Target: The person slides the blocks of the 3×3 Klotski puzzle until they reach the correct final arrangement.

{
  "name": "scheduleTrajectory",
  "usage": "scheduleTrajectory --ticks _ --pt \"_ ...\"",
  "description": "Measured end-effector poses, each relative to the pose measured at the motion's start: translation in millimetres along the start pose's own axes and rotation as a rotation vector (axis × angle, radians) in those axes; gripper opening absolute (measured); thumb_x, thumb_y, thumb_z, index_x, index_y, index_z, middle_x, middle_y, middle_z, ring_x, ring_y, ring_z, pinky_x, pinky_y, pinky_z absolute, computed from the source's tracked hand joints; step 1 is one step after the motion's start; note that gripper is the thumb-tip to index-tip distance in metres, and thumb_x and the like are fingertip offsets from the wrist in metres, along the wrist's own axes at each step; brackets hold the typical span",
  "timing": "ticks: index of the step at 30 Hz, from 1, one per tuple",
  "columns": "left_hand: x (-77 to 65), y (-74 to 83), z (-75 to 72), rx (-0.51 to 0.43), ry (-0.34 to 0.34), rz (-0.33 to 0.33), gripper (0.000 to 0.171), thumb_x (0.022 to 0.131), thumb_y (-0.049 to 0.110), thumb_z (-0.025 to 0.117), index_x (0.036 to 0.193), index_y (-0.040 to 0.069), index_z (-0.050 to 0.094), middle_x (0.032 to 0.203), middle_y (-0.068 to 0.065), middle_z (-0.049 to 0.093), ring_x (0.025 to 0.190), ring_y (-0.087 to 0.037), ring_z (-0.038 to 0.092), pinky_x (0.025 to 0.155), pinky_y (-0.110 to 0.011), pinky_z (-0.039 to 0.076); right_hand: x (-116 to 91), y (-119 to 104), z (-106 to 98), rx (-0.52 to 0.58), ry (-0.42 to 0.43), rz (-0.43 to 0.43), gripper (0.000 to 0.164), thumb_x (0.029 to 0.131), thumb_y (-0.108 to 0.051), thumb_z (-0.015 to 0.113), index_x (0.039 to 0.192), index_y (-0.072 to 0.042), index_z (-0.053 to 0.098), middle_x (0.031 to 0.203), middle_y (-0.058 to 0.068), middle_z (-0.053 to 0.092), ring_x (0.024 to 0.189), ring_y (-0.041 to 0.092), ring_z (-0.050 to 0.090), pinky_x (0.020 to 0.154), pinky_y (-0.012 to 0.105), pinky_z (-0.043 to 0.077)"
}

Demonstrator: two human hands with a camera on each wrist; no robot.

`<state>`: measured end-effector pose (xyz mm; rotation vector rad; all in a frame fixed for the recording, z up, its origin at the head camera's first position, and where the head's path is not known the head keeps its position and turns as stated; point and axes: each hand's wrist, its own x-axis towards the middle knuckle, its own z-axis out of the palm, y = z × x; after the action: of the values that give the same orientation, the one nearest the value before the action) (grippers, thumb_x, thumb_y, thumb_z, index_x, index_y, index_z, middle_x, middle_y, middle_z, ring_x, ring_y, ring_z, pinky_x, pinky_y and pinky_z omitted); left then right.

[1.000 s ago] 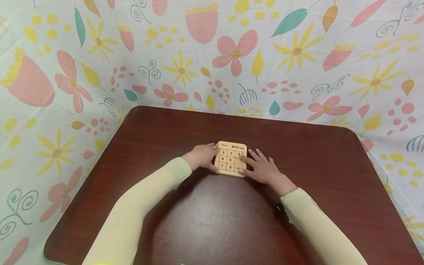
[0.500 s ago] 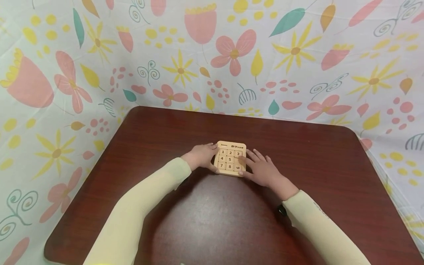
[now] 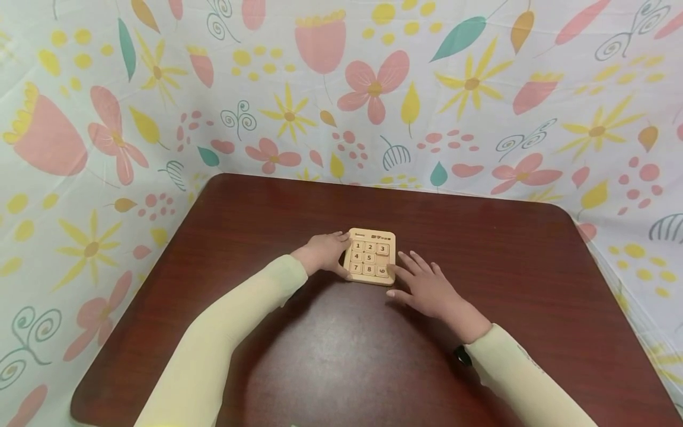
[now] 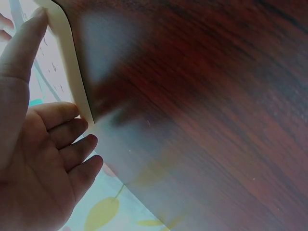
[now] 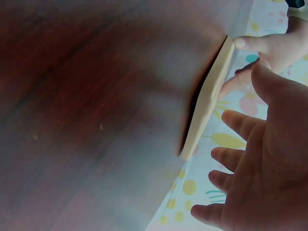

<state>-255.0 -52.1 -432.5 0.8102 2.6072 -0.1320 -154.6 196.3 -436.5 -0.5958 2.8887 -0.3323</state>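
Note:
A wooden number slide puzzle [image 3: 368, 282] lies on the dark red table. Its tiles read 1 2 3, 4 5 and a bare slot, then 7, 8 and a sideways-turned digit tile [image 3: 382, 271]. My left hand [image 3: 324, 251] holds the puzzle's left side, thumb at the lower corner and index finger at the upper part; the left wrist view shows this hand spanning the pale edge. My right hand [image 3: 429, 289] is spread beside the right side, index fingertip right at the edge near the sideways tile. Its thumb is off the board, below the lower right corner.
The brown table [image 3: 331, 362] has rounded corners and reaches back to a floral cloth [image 3: 453, 107] hanging behind and to the left. A dark band [image 3: 462, 356] shows at the right sleeve.
My right hand has drawn back to the right and toward me. Its index finger has left the bare slot and its thumb the lower right corner. The left hand stays in place.

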Motion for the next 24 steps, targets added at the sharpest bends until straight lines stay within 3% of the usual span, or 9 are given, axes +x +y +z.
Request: scheduleTrajectory --ticks 6,24 --pt "0.2 -1.0 0.2 -0.003 0.014 0.006 0.104 0.084 0.069 0.07 0.162 0.014 0.031 0.172 -0.003 0.024 0.161 -0.022 0.023 0.125 -0.04 0.037 -6.3 -1.3 3.8 0.007 0.018 -0.018 0.063 0.097 -0.049 0.063 0.151 -0.016 0.053 0.165 0.021 0.035 0.154 0.048 0.028 0.114 0.077 0.028" --pt "-1.8 -1.5 0.1 -0.015 0.02 0.007 0.104 0.084 0.069 0.072 0.162 0.014 0.032 0.172 -0.002 0.024 0.161 -0.021 0.023 0.124 -0.041 0.038 -8.2 -5.6 11.2 -0.008 -0.041 0.001 0.063 0.098 -0.05 0.062 0.152 -0.02 0.051 0.167 0.015 0.034 0.156 0.046 0.025 0.116 0.076 0.027"
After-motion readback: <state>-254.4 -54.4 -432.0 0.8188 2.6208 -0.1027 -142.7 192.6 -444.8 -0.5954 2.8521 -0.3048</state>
